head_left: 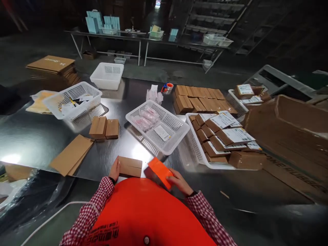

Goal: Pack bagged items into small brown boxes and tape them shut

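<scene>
My left hand (115,168) grips the left end of a small closed cardboard box (130,166) at the table's front edge. Just right of that box, my right hand (178,181) holds an orange block-like object (161,172), tilted, its far end near the box's right side. What the orange object is, I cannot tell for sure. Beyond them is a white basket (176,128) with pink bubble-wrapped packs (146,119) and a white label sheet (162,133). Two small brown boxes (112,129) sit to the left, behind flat cardboard pieces (72,154).
At right, a white basket (195,145) holds labelled boxes, with stacked brown boxes (205,99) behind and a large carton (289,126) beside it. Tape (168,87) lies at the back. More baskets (107,76) and a cardboard stack (52,68) stand back left.
</scene>
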Motion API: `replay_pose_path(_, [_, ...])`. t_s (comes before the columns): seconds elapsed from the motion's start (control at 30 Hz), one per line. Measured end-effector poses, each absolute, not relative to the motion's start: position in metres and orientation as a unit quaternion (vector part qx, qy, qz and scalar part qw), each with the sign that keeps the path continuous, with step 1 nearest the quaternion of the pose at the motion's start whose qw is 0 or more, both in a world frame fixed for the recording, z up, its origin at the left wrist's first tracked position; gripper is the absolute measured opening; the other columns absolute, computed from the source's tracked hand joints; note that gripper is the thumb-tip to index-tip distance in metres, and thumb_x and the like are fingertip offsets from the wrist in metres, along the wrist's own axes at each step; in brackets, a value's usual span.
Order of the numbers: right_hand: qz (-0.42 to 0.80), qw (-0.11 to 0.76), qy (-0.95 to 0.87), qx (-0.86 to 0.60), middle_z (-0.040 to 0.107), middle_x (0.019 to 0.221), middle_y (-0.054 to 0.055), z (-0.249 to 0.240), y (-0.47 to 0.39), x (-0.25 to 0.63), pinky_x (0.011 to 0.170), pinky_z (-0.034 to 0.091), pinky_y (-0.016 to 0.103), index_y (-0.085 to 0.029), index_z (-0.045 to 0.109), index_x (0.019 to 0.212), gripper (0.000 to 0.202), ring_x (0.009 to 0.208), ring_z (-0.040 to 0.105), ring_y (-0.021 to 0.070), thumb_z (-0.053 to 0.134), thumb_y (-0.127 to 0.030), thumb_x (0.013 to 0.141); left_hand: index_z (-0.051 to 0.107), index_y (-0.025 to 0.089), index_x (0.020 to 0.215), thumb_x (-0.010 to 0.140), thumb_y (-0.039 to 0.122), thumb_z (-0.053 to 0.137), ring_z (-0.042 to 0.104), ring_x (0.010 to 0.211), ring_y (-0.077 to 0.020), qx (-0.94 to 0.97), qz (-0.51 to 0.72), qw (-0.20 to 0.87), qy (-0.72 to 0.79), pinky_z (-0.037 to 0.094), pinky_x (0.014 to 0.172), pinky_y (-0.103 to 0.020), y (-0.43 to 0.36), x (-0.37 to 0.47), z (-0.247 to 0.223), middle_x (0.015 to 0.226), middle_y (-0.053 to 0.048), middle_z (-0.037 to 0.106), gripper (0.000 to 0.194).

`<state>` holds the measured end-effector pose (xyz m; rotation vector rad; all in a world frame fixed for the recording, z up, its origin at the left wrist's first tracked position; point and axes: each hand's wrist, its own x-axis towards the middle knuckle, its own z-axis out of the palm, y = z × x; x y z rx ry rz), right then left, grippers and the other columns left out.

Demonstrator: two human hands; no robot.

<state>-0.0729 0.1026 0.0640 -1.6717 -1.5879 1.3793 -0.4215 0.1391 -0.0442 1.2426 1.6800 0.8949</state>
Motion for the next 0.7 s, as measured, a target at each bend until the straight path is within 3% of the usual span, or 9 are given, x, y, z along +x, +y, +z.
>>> replay_pose_path(0.17, [0.495,0.209,-0.655,-0.531,0.054,0.061,0.000,0.074,0.154,-0.173,0.054,0.035,0.026,-0.019,0.057,0.067,0.041,0.060,0.046,0.0146,0.065,-0.059,0.068,0.060,0.016,0.124,0.087,0.043,0.047,0.054,0.126,-0.0256,0.472,0.355,0.455,0.666,0.038,0.110,-0.044,0.142,-0.417,-0.031,0.131,-0.013,0.061,0.047])
replay_pose_path(0.33, [0.500,0.158,-0.679,-0.514,0.049,0.058,-0.002,0.051,0.166,-0.198,0.053,0.032,0.024,-0.018,0.057,0.065,0.043,0.058,0.043,0.0126,0.063,-0.060,0.070,0.065,0.017,0.112,0.087,0.045,0.050,0.060,0.117,-0.0240,0.424,0.385,0.450,0.685,0.044,0.105,-0.040,0.143,-0.425,-0.013,0.122,-0.013,0.067,0.041])
replay_pose_path(0.43, [0.516,0.157,-0.685,-0.489,0.049,0.060,-0.002,0.043,0.165,-0.189,0.053,0.034,0.024,-0.018,0.057,0.068,0.042,0.059,0.043,0.0126,0.062,-0.059,0.071,0.064,0.013,0.107,0.088,0.052,0.047,0.067,0.102,-0.0233,0.372,0.417,0.452,0.695,0.053,0.092,-0.039,0.137,-0.430,0.001,0.110,-0.015,0.069,0.047])
replay_pose_path(0.53, [0.548,0.158,-0.671,-0.474,0.050,0.060,-0.002,0.038,0.165,-0.183,0.051,0.034,0.023,-0.018,0.056,0.068,0.044,0.058,0.043,0.0123,0.063,-0.062,0.071,0.065,0.012,0.092,0.082,0.055,0.057,0.070,0.084,-0.0214,0.277,0.405,0.598,0.634,0.057,0.075,-0.034,0.131,-0.421,0.016,0.092,-0.012,0.072,0.045])
replay_pose_path(0.6, [0.564,0.159,-0.660,-0.470,0.050,0.060,-0.002,0.036,0.165,-0.180,0.050,0.035,0.023,-0.018,0.055,0.069,0.046,0.057,0.044,0.0123,0.063,-0.064,0.070,0.065,0.013,0.085,0.076,0.051,0.066,0.070,0.081,-0.0212,0.186,0.391,0.708,0.558,0.057,0.071,-0.032,0.130,-0.409,0.023,0.086,-0.011,0.073,0.039])
replay_pose_path(0.7, [0.574,0.155,-0.663,-0.455,0.054,0.063,-0.001,0.036,0.165,-0.178,0.051,0.039,0.024,-0.017,0.057,0.074,0.047,0.057,0.048,0.0126,0.062,-0.064,0.073,0.065,0.014,0.083,0.070,0.038,0.076,0.069,0.077,-0.0203,0.105,0.402,0.757,0.504,0.056,0.069,-0.031,0.132,-0.394,0.027,0.080,-0.008,0.072,0.030])
